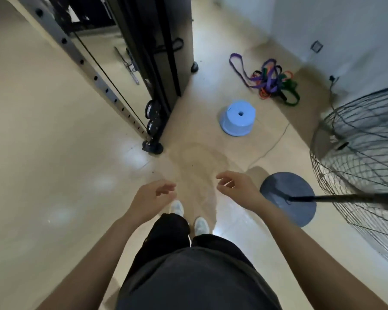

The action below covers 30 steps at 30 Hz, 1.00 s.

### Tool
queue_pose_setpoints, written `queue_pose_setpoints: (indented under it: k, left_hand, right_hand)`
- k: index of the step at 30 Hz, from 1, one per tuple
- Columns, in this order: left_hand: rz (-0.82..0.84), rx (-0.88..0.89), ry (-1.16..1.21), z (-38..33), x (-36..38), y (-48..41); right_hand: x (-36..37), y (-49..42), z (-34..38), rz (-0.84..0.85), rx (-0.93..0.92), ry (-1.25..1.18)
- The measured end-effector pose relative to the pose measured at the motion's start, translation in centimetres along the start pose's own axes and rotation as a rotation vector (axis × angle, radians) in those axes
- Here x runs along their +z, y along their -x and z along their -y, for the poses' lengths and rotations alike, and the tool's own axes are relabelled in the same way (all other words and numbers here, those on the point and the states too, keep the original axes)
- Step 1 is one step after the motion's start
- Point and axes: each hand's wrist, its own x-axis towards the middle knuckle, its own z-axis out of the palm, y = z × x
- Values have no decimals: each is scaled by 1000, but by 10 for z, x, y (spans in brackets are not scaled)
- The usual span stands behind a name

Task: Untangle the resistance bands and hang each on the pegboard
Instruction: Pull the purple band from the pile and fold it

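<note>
Far side of the floor, near the wall: the resistance bands [271, 80] lie in one knotted heap of purple, orange, green and black strands, with a purple loop trailing out toward the gym machine [157, 70].
Left hand [150, 195]: empty, fingers loosely curled, held out in front of the body, well apart from the bands.
Right hand [235, 186]: empty too, fingers relaxed and slightly spread.
Step in hand: by the look of it, the walk over to the heap; no band has been lifted yet.
Doing it well: it would likely pay to crouch at the heap and take the loose purple loop first, since it looks the least caught. Drawing it out slowly, not yanking, should keep the knot from tightening.
Stool [239, 118]: blue plastic, standing on the floor between the person and the heap, so the path should bend around it.
Cord [276, 142]: a thin line across the floor from the wall side toward the fan's base — a likely trip point.
Fan [363, 153]: a large wire cage at the right edge, its pole slanting over a round base [278, 189] near the right hand.
Pegboard: not in view, so where the bands should hang cannot be told.
</note>
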Motion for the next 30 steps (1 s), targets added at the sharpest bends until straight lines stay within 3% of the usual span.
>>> queue_pose_setpoints:
  k: [12,18,30]
  left_hand:
    - [209,96,-15,-77,-84,-224]
    - [328,188,-122,-151,-110,-337]
    - [421,234,-316,-299,-90,-534]
  right_hand:
    - [-86,-146,69,-148,187,-1]
    - [-141,-206,97,-274,245,-94]
    - [-269,-345,66,-339,295,-320]
